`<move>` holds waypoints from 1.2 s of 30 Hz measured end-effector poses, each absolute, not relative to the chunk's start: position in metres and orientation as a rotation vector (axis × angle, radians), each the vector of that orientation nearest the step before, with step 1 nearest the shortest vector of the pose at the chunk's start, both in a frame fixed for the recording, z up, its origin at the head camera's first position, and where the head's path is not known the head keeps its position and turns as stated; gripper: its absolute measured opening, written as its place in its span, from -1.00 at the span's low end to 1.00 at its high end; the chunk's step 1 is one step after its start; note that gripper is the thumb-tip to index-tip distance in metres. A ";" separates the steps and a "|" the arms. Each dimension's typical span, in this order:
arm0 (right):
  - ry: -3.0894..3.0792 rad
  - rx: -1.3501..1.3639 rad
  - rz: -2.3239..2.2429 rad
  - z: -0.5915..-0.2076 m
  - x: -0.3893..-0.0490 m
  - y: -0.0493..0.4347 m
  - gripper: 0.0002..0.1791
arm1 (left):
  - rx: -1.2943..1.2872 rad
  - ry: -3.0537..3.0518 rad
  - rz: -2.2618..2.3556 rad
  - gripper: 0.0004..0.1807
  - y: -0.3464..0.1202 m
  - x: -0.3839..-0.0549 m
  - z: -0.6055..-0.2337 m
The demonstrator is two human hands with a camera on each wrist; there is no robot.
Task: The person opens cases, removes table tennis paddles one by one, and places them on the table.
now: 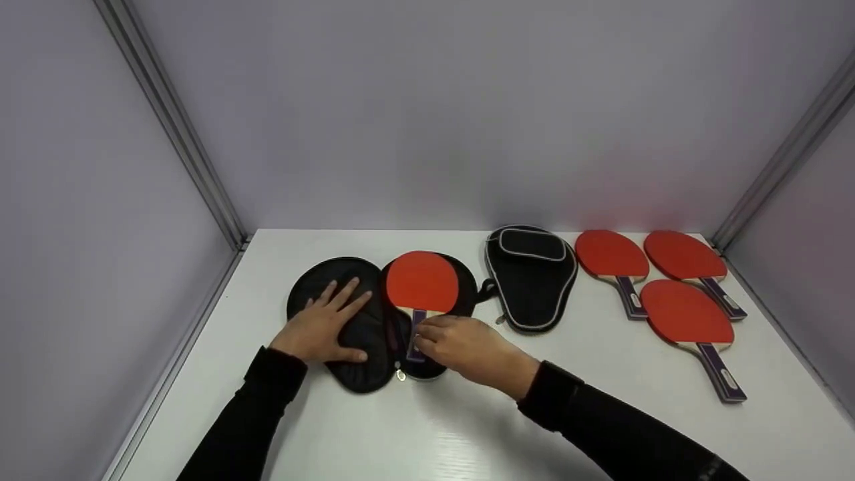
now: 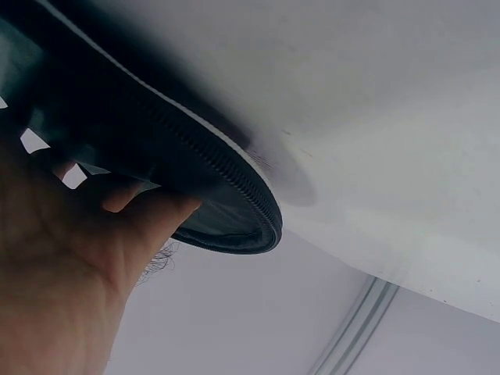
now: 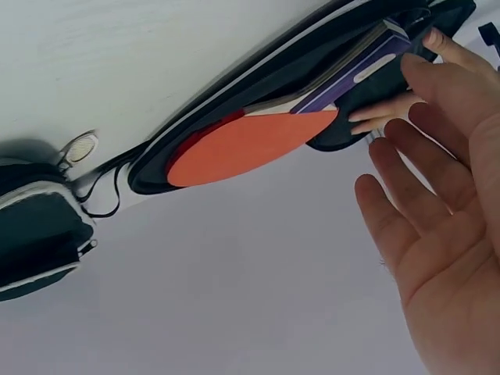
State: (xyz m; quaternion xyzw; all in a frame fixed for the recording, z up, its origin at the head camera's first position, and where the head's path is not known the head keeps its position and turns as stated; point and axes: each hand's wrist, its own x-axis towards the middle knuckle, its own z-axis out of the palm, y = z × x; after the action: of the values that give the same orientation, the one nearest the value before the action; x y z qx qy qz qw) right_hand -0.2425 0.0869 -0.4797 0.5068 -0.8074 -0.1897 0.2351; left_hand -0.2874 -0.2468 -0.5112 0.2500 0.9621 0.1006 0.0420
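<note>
A black zip case lies unfolded, its left half (image 1: 366, 375) beside its right half (image 1: 467, 280). My left hand (image 1: 324, 332) rests on the left half with fingers spread; the left wrist view shows the zipper edge (image 2: 226, 168) beyond the thumb. In the right half lies a red table tennis paddle (image 1: 422, 280), its purple handle (image 3: 351, 74) toward me. Over that handle is my right hand (image 1: 471, 351). From the right wrist view, its fingers (image 3: 402, 183) look loosely extended, with nothing gripped between them. A zipper pull (image 1: 401, 375) hangs at the case's near end.
Just right stands a closed black paddle case (image 1: 534, 287) with white piping and a small pocket, its strap (image 1: 487, 290) reaching toward the unfolded case. Three more red paddles (image 1: 611, 254) lie farther right, two of them overlapping. Grey panels (image 1: 427, 120) enclose the white table (image 1: 454, 434).
</note>
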 end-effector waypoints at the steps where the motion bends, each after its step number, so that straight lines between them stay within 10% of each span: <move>1: -2.209 1.400 -0.540 -0.481 -0.243 0.083 -0.64 | 0.761 2.943 0.306 0.30 -0.247 -0.287 -0.511; 36: -2.110 1.448 -0.654 -0.488 -0.250 0.068 -0.93 | 0.745 2.946 0.340 0.31 -0.249 -0.286 -0.513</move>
State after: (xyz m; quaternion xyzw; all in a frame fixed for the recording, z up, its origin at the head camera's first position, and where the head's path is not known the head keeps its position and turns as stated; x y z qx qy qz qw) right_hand -0.2504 0.0685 -0.4875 0.5310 -0.7741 -0.2400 0.2474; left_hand -0.2860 -0.2492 -0.5130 0.2434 0.9626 0.1112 0.0420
